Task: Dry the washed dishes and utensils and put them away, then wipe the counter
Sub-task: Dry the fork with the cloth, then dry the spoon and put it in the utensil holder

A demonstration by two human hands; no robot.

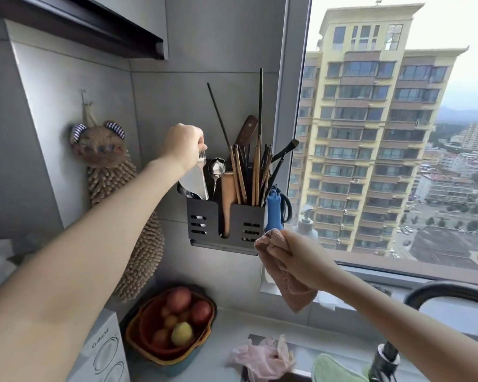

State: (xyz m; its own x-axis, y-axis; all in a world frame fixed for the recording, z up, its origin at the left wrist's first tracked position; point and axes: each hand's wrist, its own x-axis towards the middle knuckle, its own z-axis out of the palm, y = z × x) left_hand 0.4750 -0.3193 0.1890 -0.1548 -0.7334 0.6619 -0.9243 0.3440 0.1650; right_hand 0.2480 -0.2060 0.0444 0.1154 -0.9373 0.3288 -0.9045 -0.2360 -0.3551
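Fork (202,172) of shiny steel stands handle-down in the left compartment of a black, slotted metal caddy (202,219) fixed to grey wall tile. The left hand (182,146) holds its tine end in curled fingers. One round-bowled spoon (216,168) stands beside it, and a dense bundle of wooden and dark chopsticks (255,172) fills the right compartment. The right hand (301,260) clutches one pink ribbed cloth (287,282) in a closed fist just below the caddy's right corner. Below are a pale counter (221,326), one orange bowl (134,323) of fruit and one curved dark faucet (439,293). A shaggy bear-shaped towel (108,172) hangs to the left.
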